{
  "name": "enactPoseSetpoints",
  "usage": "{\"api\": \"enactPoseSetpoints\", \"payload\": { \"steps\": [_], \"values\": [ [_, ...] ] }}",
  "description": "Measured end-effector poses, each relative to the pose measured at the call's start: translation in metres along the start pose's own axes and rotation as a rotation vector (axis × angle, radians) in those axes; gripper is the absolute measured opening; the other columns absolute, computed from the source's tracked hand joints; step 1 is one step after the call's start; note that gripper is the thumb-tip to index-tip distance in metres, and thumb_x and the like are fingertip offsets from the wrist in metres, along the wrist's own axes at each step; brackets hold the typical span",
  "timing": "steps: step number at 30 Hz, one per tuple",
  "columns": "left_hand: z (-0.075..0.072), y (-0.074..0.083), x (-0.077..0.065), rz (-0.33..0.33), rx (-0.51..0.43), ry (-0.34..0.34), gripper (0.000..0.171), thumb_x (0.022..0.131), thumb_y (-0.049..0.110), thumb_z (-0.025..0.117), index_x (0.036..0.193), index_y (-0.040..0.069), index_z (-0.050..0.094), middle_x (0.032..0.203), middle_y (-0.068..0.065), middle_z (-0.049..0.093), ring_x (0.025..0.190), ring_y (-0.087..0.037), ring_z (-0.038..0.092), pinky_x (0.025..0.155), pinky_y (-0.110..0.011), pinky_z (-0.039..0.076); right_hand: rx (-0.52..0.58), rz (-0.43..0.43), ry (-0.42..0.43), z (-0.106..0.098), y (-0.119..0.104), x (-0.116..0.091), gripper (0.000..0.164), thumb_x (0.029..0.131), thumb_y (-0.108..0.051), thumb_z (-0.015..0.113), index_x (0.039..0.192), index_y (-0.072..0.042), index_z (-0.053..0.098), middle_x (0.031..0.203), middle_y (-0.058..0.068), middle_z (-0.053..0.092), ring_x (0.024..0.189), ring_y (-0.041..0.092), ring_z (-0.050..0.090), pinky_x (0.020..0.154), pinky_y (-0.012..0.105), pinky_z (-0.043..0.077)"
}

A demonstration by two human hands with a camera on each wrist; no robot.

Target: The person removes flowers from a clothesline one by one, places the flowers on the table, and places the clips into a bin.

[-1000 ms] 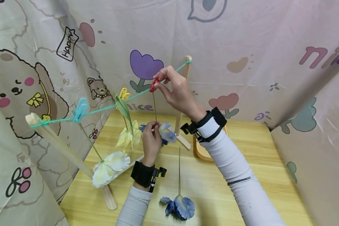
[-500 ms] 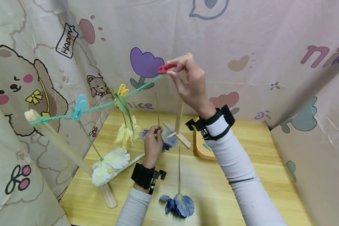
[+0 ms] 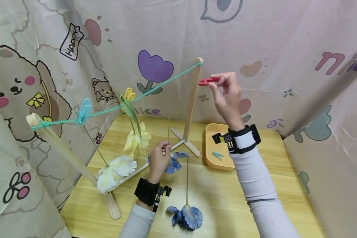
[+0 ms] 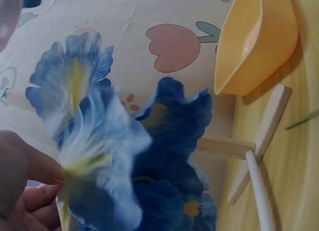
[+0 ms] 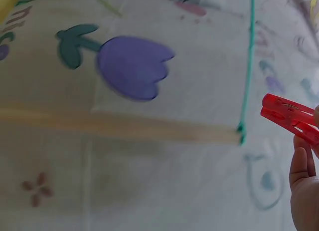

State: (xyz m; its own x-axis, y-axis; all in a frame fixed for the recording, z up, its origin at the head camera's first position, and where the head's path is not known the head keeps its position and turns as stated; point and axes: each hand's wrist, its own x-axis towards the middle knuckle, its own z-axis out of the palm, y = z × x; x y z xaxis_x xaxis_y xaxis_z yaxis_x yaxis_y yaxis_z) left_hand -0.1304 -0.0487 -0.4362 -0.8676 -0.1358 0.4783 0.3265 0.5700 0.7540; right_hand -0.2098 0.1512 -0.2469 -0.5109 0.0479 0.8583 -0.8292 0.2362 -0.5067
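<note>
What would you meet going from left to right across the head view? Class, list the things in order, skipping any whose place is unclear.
Light-blue clothespin, yellow clothespin, left hand, lying blue flower, red clothespin, right hand.

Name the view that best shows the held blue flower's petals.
The left wrist view: the petals appear large and close, though cut off below. The head view shows them small, partly hidden by the left hand; the right wrist view shows none.
</note>
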Motion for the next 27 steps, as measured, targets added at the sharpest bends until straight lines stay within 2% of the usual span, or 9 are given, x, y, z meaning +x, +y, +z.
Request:
{"api": "enactPoseSetpoints", "payload": {
  "steps": [5,8,10,14,16,19,22,24,27],
  "values": [
    [-0.002,-0.003,-0.007,-0.088,0.023,-0.066,0.013,0.089,0.007,0.06,0.094,0.002,0.071,0.076,-0.007,0.072,0.066,-0.018,0.066,0.061,-0.031,0.05,0.013,0.154,0.08,-0.02,0.025,-0.018,0.021,0.084,0.006,0.062,0.082,0.005,0.042,0.1,0.004,0.06,0.099,0.02,0.062,0.08,0.016,0.049],
    [-0.003,-0.008,-0.013,-0.11,0.018,-0.095,0.013,0.089,0.007,0.06,0.095,0.001,0.071,0.076,-0.006,0.072,0.066,-0.018,0.066,0.06,-0.03,0.05,0.013,0.246,0.128,-0.033,0.041,-0.03,0.02,0.085,0.005,0.062,0.081,-0.001,0.043,0.1,0.006,0.06,0.096,0.016,0.061,0.083,0.016,0.05],
    [-0.003,-0.01,-0.017,-0.12,0.014,-0.113,0.014,0.089,0.007,0.06,0.095,0.0,0.071,0.076,-0.006,0.071,0.066,-0.018,0.066,0.059,-0.029,0.05,-0.039,0.306,0.147,-0.043,0.051,-0.039,0.019,0.086,0.004,0.061,0.081,0.0,0.044,0.1,0.012,0.061,0.092,0.01,0.061,0.08,0.014,0.049],
    [-0.003,-0.014,-0.025,-0.147,0.005,-0.147,0.015,0.09,0.006,0.059,0.098,0.0,0.07,0.077,-0.006,0.071,0.068,-0.018,0.067,0.059,-0.028,0.051,-0.201,0.405,0.117,-0.063,0.075,-0.068,0.017,0.089,0.002,0.058,0.086,0.011,0.044,0.101,0.024,0.06,0.079,0.002,0.055,0.068,0.009,0.044],
    [-0.002,-0.015,-0.029,-0.165,0.014,-0.159,0.015,0.09,0.007,0.059,0.098,0.001,0.07,0.077,-0.005,0.071,0.068,-0.017,0.067,0.06,-0.028,0.051,-0.29,0.443,0.086,-0.073,0.093,-0.089,0.019,0.089,-0.001,0.059,0.091,0.014,0.047,0.098,0.022,0.061,0.073,-0.002,0.051,0.062,0.007,0.04],
    [0.0,-0.019,-0.036,-0.176,0.022,-0.167,0.014,0.089,0.006,0.059,0.098,0.002,0.07,0.077,-0.003,0.071,0.068,-0.016,0.066,0.06,-0.026,0.052,-0.371,0.525,0.01,-0.083,0.118,-0.122,0.02,0.091,-0.005,0.059,0.096,0.013,0.051,0.097,0.024,0.06,0.07,-0.006,0.047,0.06,0.005,0.038],
    [0.0,-0.023,-0.042,-0.193,0.004,-0.194,0.015,0.09,0.006,0.059,0.098,0.001,0.07,0.079,-0.004,0.071,0.07,-0.016,0.066,0.063,-0.026,0.052,-0.452,0.606,-0.11,-0.09,0.13,-0.148,0.017,0.093,-0.008,0.057,0.097,0.009,0.055,0.096,0.022,0.06,0.069,-0.004,0.048,0.058,0.007,0.037],
    [0.001,-0.024,-0.046,-0.201,-0.015,-0.221,0.015,0.09,0.005,0.058,0.1,0.0,0.069,0.08,-0.006,0.07,0.072,-0.017,0.066,0.063,-0.026,0.053,-0.51,0.648,-0.231,-0.093,0.136,-0.16,0.016,0.095,-0.01,0.053,0.093,0.005,0.058,0.093,0.021,0.065,0.068,0.004,0.053,0.057,0.011,0.038],
    [0.002,-0.027,-0.052,-0.224,-0.037,-0.261,0.016,0.091,0.004,0.056,0.102,0.0,0.068,0.082,-0.007,0.07,0.074,-0.017,0.066,0.065,-0.024,0.052,-0.593,0.691,-0.462,-0.098,0.141,-0.174,0.017,0.096,-0.007,0.049,0.088,0.004,0.058,0.082,0.019,0.069,0.066,0.021,0.059,0.057,0.023,0.04]
  ]
}}
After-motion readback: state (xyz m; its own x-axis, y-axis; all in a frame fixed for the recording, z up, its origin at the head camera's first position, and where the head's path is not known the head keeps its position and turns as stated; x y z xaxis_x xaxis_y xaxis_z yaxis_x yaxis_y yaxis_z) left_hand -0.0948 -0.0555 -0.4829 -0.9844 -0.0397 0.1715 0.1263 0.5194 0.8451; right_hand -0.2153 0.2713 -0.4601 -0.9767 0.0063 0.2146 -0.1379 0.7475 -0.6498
